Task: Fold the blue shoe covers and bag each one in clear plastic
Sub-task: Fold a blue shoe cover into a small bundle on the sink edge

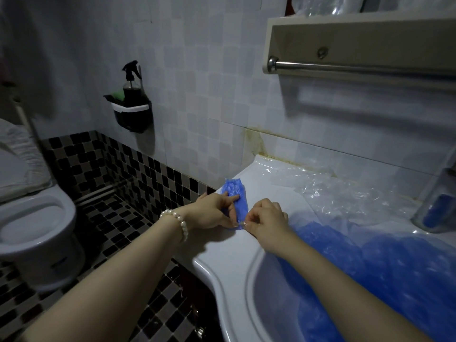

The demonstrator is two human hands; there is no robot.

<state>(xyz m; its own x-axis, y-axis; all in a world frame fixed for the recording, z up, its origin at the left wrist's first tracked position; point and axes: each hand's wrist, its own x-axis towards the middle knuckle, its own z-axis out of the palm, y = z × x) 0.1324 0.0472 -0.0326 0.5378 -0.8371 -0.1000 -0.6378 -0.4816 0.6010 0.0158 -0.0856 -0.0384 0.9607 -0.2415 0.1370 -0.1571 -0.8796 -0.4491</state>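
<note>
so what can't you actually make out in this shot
- Folded blue shoe cover, head view: near end hidden by left hand and right hand; whether it's bagged is unclear.
- Blue pile in the sink: count blurred by plastic.
- Shelf: cut off by the right edge.

Near end of folded blue shoe cover [236,197] covered by left hand [212,211] and right hand [267,218]; whether a clear bag already encloses it cannot be told; something small and pale pinched at right fingertips [244,224], too blurred to identify. Pile of blue shoe covers [385,262] in sink basin [249,287] partly hidden by right forearm, cut off by right and bottom edges. Loose clear plastic [328,191] on counter; separate sheets indistinguishable. Glass container [434,206] at right edge cropped; blue contents unidentifiable. Toilet [32,218] cut by left edge.
</note>
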